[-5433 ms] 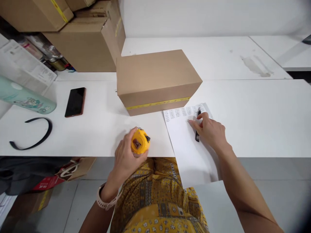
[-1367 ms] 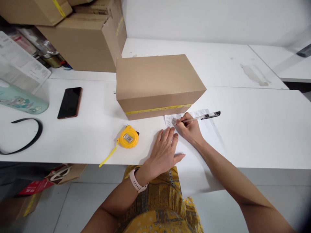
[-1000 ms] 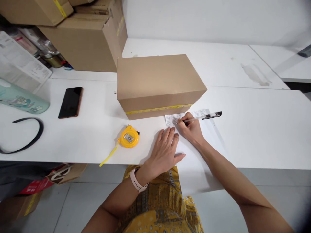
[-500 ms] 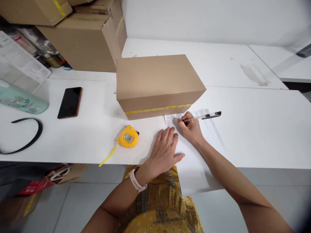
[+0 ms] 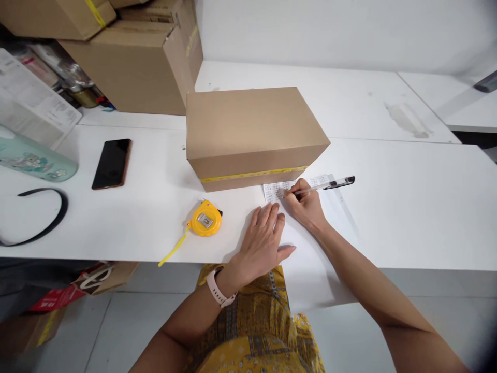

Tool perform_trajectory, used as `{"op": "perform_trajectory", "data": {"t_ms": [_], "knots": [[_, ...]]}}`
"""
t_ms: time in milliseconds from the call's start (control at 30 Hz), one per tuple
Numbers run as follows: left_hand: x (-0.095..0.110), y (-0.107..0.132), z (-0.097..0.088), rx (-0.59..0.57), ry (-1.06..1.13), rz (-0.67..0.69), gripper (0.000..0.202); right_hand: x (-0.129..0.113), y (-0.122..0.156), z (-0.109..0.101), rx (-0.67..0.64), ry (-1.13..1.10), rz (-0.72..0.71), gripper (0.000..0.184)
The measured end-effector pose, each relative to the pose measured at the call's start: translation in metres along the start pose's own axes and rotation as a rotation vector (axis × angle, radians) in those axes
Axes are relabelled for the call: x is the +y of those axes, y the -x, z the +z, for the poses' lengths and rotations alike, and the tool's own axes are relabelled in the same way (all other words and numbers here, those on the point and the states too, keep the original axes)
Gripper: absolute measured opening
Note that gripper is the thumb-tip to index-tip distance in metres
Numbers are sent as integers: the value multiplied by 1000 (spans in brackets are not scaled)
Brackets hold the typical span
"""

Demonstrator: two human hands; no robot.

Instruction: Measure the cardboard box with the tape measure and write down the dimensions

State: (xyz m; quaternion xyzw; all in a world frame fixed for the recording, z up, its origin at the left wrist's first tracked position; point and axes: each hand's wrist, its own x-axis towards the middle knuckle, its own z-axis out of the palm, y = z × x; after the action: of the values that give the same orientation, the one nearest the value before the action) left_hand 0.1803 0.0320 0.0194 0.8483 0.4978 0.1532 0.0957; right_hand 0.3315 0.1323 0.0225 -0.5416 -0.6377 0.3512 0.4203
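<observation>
My right hand [image 5: 305, 206] grips a clear pen with a black cap [image 5: 330, 185], its tip on the printed top edge of a white sheet of paper [image 5: 310, 259]. My left hand [image 5: 261, 242] lies flat and open on the left side of that sheet, fingers stretched out. A yellow tape measure [image 5: 205, 219] rests on the white table [image 5: 407, 207] just left of my left hand, a short length of tape hanging over the front edge. A closed cardboard box [image 5: 252, 132] with a yellow tape strip along its front stands right behind the paper.
A black phone [image 5: 112, 162] lies at the left, with a curved black band [image 5: 37, 217] and a teal bottle [image 5: 33, 161] further left. Larger cardboard boxes [image 5: 135, 57] are stacked at the back left. Bags and a box sit on the floor under the table's left end.
Since 5.4 s ago my left hand put the tape measure down and moved onto the paper; my right hand picked up the pen. Over the last second the pen tip shifted slightly.
</observation>
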Motion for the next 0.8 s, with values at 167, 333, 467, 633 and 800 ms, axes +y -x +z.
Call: {"op": "perform_trajectory", "data": {"t_ms": [167, 333, 467, 633, 800], "knots": [[0, 0, 1, -3, -4, -3, 72, -2, 0, 1, 6, 11, -3, 20], [0, 0, 0, -6, -6, -3, 72, -3, 0, 0, -2, -7, 2, 19], [0, 0, 0, -3, -20, 1, 71, -3, 0, -1, -5, -20, 20, 18], [0, 0, 0, -4, -22, 2, 73, -1, 0, 0, 0, -15, 8, 18], [0, 0, -1, -12, -5, -1, 72, 0, -1, 0, 23, -6, 14, 17]]}}
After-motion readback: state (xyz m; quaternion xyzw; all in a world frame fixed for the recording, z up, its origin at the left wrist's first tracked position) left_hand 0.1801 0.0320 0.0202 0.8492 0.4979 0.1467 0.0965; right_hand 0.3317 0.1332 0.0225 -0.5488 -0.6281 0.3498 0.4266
